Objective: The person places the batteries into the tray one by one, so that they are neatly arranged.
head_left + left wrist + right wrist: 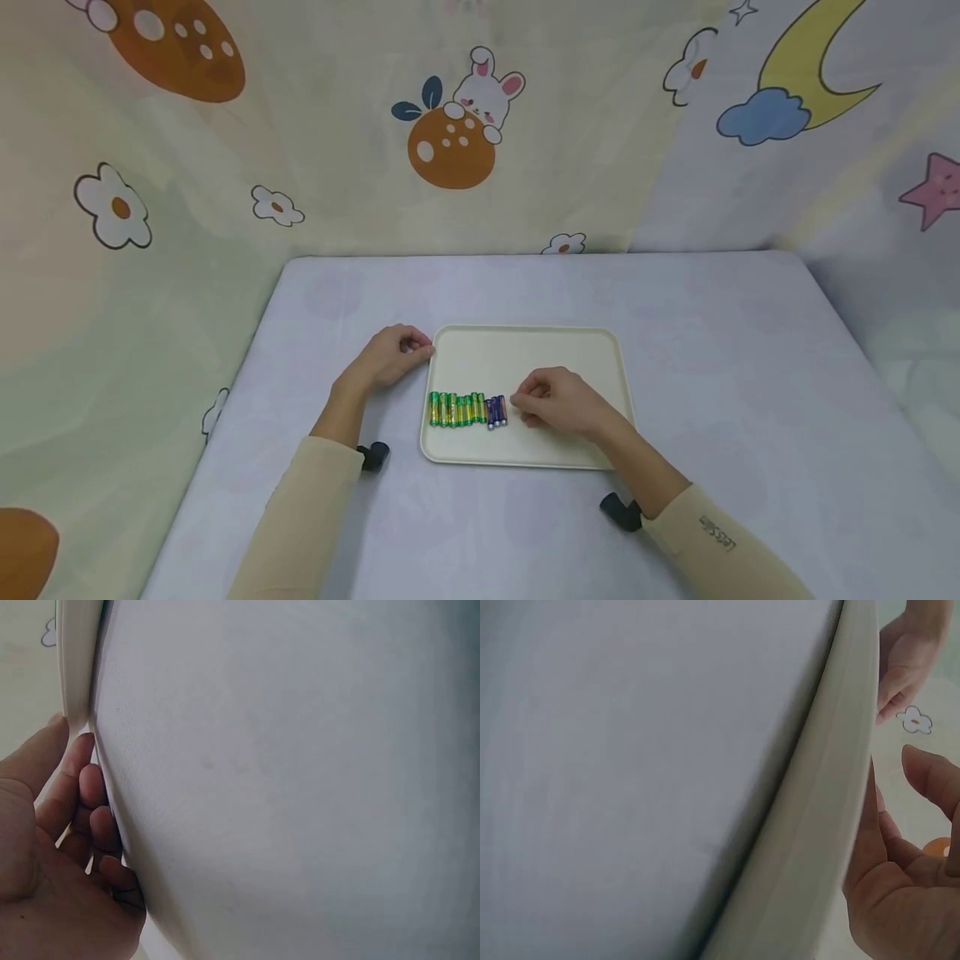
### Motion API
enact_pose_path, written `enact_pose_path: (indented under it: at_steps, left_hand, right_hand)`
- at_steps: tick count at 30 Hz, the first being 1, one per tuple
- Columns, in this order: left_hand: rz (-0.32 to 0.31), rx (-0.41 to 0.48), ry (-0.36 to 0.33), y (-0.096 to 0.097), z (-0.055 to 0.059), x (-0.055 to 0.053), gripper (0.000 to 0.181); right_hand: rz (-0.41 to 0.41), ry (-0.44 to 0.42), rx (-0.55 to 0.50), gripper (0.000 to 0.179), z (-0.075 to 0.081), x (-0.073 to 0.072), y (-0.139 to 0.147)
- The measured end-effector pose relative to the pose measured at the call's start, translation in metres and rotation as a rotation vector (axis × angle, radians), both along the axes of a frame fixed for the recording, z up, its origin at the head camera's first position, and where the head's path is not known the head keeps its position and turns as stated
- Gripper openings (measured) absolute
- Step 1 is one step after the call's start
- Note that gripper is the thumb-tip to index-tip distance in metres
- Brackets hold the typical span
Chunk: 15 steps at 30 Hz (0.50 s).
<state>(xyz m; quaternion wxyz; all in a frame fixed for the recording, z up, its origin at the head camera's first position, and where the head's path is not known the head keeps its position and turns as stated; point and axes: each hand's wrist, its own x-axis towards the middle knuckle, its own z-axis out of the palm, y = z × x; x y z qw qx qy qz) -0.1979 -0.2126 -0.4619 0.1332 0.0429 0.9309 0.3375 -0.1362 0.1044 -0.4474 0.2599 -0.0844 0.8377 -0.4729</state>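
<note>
A cream rectangular tray [525,327] lies on the table. On its left half several green-and-yellow batteries [453,410] stand side by side in a row, with smaller purple batteries [496,412] continuing the row on the right. My left hand [390,354] pinches the tray's left rim between thumb and fingertips, as the left wrist view shows at the tray wall [78,660]. Just right of the purple batteries, my right hand [562,402] hovers over the tray. The right wrist view shows its thumb [930,776] apart from the bent fingers, and no held thing is visible.
A pale cloth covers the table [720,358] around the tray. Behind it hangs a patterned curtain [337,100]. Black wrist mounts [621,512] stick out below both wrists. In the right wrist view the tray's side wall [825,802] hides part of the right hand.
</note>
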Motion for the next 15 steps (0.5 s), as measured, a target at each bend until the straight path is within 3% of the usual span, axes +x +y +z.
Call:
enact_pose_path:
  at_steps: [7,15]
  left_hand:
    - [0.010,-0.019,-0.012,0.000,0.002,0.001,0.029]
    - [0.004,-0.009,-0.003,0.001,0.004,0.002,0.029]
  right_hand:
    - [0.046,0.167,0.131,0.018,0.008,-0.002,0.007]
    - [0.025,0.402,0.285,0.032,0.023,-0.012,0.024]
